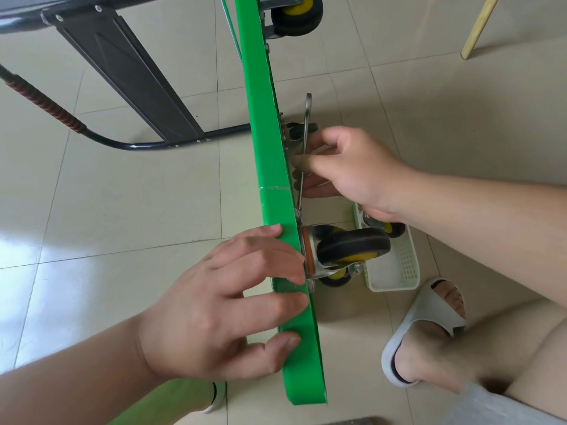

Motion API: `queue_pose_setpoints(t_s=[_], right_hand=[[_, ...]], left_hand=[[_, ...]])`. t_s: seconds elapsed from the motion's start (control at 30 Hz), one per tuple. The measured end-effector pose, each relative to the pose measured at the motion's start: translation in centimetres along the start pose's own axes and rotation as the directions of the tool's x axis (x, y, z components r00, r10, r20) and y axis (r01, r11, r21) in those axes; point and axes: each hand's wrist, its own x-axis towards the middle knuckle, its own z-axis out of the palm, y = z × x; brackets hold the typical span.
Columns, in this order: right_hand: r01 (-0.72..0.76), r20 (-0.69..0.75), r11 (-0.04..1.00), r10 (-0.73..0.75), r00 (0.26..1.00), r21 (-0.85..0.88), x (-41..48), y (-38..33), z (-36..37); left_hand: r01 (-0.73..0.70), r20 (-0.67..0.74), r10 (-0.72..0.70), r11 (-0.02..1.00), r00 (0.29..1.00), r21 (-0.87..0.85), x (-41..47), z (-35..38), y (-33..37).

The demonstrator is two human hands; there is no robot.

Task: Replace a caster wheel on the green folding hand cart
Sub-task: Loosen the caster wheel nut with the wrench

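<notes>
The green hand cart [270, 124] stands on its edge, running from top centre down to the bottom. My left hand [227, 305] presses on the deck's edge near a mounted caster wheel [352, 245] with a black tyre and yellow hub. My right hand [346, 167] is behind the deck, fingers closed around a slim metal wrench [306, 118] at the caster plate. Another caster wheel [299, 15] sits at the top of the deck.
A white plastic basket [395, 271] on the tiled floor holds spare caster wheels [392, 228]. The cart's black folded handle [122, 72] lies to the left. A wooden leg [478, 26] stands top right. My foot in a white slipper [426, 329] is at lower right.
</notes>
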Motion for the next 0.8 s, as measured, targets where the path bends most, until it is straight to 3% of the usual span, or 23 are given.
queue_pose_setpoints(t_s=[0.13,0.3,0.43,0.5,0.67,0.73,0.8], right_hand=[[0.064,0.047,0.997,-0.066,0.997,0.051,-2.0,0.0,-0.6],[0.230,0.118,0.955,-0.211,0.970,-0.186,-4.3,0.3,-1.5],[0.294,0.123,0.925,-0.271,0.955,-0.242,-4.6,0.1,-1.5],[0.312,0.088,0.918,-0.299,0.950,-0.245,-4.4,-0.2,-1.4],[0.265,-0.047,0.962,-0.268,0.962,-0.059,-2.9,-0.8,-2.4],[0.264,-0.109,0.957,-0.277,0.955,-0.120,-2.2,-0.6,-3.4],[0.247,-0.161,0.925,-0.301,0.940,-0.289,-1.5,0.2,-4.6]], left_hand=[[-0.003,0.001,0.003,1.000,1.000,-0.002,0.0,-0.1,0.1],[-0.010,0.008,0.010,1.000,1.000,-0.002,0.1,-0.1,0.0],[-0.014,0.011,0.014,1.000,1.000,-0.007,0.1,-0.1,0.1],[-0.014,0.011,0.014,1.000,1.000,-0.004,0.1,-0.1,0.1],[-0.020,0.009,0.020,1.000,1.000,-0.005,0.1,-0.1,0.1],[-0.024,0.008,0.024,1.000,1.000,0.000,0.1,-0.1,0.1],[-0.027,0.007,0.027,1.000,1.000,0.001,0.1,-0.1,0.1]])
